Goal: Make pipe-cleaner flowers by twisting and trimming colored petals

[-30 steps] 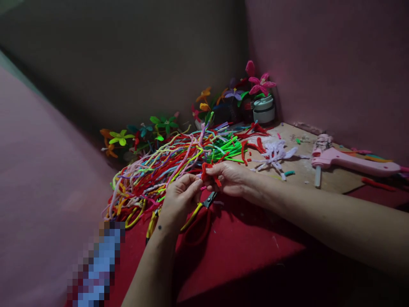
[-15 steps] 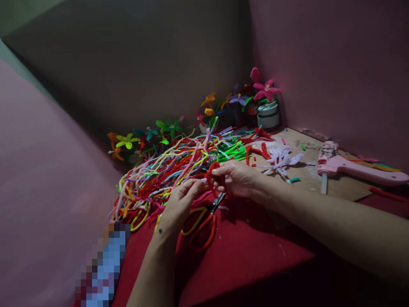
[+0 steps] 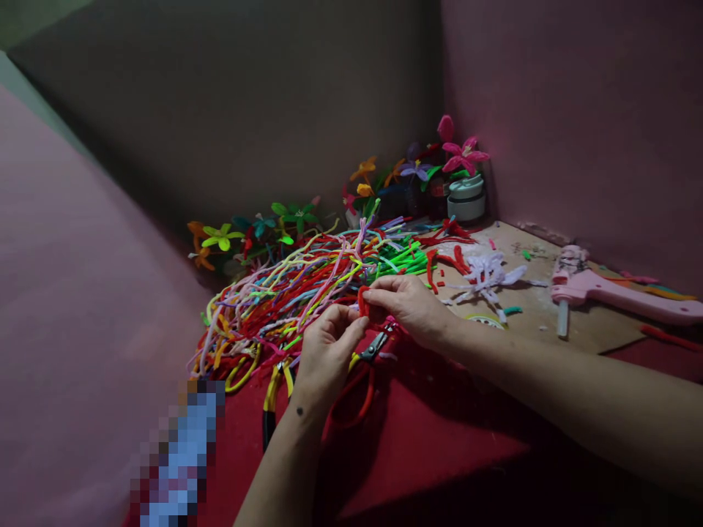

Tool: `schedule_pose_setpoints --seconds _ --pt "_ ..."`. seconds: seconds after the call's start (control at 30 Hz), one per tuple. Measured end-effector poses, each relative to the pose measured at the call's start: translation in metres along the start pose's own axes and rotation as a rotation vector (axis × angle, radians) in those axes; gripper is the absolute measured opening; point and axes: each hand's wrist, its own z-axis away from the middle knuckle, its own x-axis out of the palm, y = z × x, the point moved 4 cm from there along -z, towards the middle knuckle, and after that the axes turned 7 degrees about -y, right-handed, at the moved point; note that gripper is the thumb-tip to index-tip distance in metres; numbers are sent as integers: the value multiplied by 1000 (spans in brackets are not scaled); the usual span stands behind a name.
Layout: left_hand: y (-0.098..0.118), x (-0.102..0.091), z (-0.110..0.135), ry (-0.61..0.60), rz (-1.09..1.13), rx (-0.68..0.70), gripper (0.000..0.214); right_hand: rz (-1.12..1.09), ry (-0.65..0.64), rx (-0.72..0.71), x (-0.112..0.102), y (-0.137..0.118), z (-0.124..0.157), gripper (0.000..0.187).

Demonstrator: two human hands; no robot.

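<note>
My left hand (image 3: 328,348) and my right hand (image 3: 409,305) meet over a red cloth (image 3: 428,424), and both pinch a bent red pipe cleaner (image 3: 364,301) between their fingertips. Just behind them lies a big heap of pipe cleaners in many colours (image 3: 285,293). Under my hands lie red-handled scissors (image 3: 359,380), and yellow-handled pliers (image 3: 272,399) rest to their left.
A pink glue gun (image 3: 620,293) lies on the brown board (image 3: 582,322) at the right, beside a pale lilac pipe-cleaner flower (image 3: 483,274). Finished pipe-cleaner flowers (image 3: 236,238) line the wall, some in a white pot (image 3: 466,201) in the corner.
Both hands stayed together on the red pipe cleaner, bending it a little; the view shifted slightly, bringing scissors and pliers more into sight.
</note>
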Motion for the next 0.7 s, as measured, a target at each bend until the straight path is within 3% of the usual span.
schedule_pose_setpoints --seconds 0.1,0.27,0.43,0.53,0.6,0.7 --pt "-2 5 1 -44 143 -17 16 -117 3 0 2 5 0 13" --pt "-6 14 2 -150 334 -155 15 -356 40 173 5 16 1 14" --pt "-5 11 2 -97 140 -128 16 -13 1 10 -2 -2 1 19" --pt "-9 17 3 -157 42 -105 15 -33 43 58 -6 2 0 26" --pt "-9 19 4 -116 -77 -46 16 -104 65 123 -6 10 -2 30" --pt "-6 21 5 -56 -158 17 19 71 104 100 -8 12 -3 33"
